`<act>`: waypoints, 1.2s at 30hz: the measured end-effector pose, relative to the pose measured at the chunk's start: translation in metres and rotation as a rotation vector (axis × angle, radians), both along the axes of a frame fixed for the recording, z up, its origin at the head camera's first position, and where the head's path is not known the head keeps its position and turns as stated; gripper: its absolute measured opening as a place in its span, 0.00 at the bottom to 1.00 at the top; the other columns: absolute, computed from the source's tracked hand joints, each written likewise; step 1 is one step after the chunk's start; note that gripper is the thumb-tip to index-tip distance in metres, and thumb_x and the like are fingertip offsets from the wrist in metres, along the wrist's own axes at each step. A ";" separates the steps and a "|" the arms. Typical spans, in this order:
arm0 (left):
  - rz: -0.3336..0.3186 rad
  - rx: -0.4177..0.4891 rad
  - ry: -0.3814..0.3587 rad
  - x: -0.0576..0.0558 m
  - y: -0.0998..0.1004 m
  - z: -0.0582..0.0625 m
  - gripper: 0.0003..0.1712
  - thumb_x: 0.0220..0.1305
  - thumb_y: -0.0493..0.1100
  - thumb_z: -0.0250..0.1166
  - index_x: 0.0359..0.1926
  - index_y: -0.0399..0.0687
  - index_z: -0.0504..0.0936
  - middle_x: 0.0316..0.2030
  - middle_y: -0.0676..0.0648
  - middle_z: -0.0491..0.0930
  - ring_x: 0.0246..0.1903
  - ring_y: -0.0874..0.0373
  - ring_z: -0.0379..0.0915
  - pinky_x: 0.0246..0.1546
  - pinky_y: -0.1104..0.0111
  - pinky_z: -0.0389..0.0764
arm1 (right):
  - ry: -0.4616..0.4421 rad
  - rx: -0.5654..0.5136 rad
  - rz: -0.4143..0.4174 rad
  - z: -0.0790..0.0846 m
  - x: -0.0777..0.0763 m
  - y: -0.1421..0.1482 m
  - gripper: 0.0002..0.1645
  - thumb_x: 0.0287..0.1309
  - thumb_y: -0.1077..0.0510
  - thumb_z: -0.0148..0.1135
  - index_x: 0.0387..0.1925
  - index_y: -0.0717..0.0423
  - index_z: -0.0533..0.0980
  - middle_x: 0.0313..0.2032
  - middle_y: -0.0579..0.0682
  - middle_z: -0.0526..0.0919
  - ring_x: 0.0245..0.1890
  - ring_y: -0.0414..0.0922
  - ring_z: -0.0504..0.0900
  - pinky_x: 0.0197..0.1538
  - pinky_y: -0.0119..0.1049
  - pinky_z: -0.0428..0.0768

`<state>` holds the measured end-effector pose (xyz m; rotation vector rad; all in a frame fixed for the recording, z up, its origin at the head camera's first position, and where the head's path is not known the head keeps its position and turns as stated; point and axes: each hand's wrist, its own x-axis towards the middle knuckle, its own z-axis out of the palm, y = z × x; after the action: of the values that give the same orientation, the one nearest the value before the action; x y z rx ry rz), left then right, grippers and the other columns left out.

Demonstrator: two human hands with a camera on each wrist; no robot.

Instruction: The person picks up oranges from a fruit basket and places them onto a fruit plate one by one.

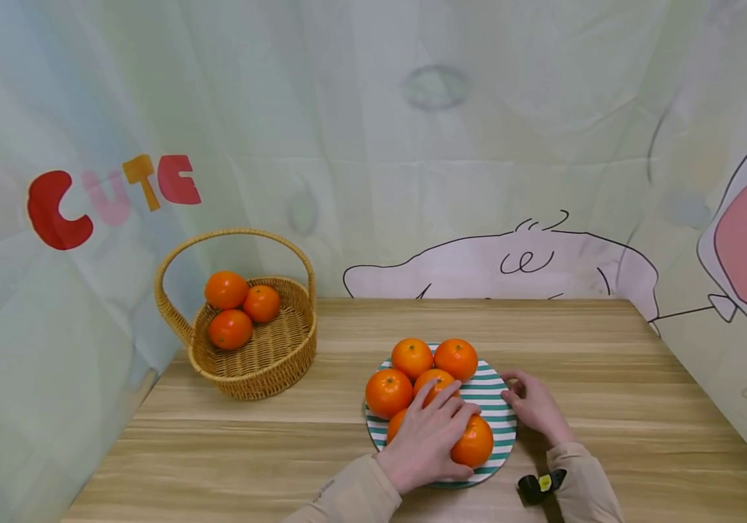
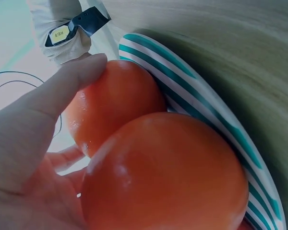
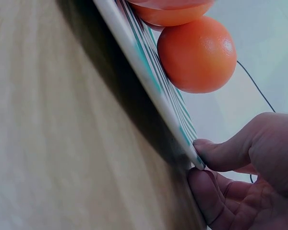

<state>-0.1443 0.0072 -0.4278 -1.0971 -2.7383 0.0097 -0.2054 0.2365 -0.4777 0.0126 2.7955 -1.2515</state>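
Observation:
A round plate point(image 1: 494, 410) with green and white stripes sits on the table, bearing several oranges. At its near right part, my left hand point(image 1: 425, 443) grips one orange point(image 1: 475, 443), the thumb on one side and fingers on the other. Another orange point(image 2: 168, 172) lies close by that palm in the left wrist view. Under the left fingers, the middle orange point(image 1: 432, 381) is partly covered. My right hand point(image 1: 536, 407) pinches the plate's right rim. In the right wrist view, its thumb point(image 3: 221, 153) is on top and a finger is below the edge.
To the left stands a wicker basket point(image 1: 282, 370) with a tall handle, holding three oranges point(image 1: 230, 330) in its left half. Printed cloth point(image 1: 373, 145) hangs behind and beside the wooden table point(image 1: 249, 450). A small black device point(image 1: 539, 485) sits at the right wrist.

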 end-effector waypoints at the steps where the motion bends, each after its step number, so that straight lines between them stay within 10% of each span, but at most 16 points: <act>1: 0.000 0.001 -0.008 0.000 0.000 0.000 0.41 0.50 0.71 0.73 0.60 0.60 0.74 0.55 0.58 0.81 0.72 0.56 0.61 0.75 0.52 0.57 | -0.001 0.002 0.000 0.000 0.000 0.000 0.19 0.66 0.64 0.59 0.57 0.64 0.75 0.32 0.54 0.75 0.30 0.46 0.71 0.30 0.35 0.70; 36: -0.008 0.006 -0.039 -0.001 -0.007 0.000 0.42 0.50 0.70 0.73 0.62 0.60 0.73 0.57 0.58 0.80 0.72 0.57 0.61 0.75 0.52 0.57 | 0.016 0.011 0.003 0.001 0.001 -0.001 0.19 0.65 0.66 0.59 0.56 0.65 0.75 0.31 0.54 0.75 0.30 0.46 0.71 0.31 0.35 0.69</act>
<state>-0.1450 0.0005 -0.4274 -1.1178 -2.7667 -0.0205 -0.2047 0.2355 -0.4771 -0.0017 2.8151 -1.2410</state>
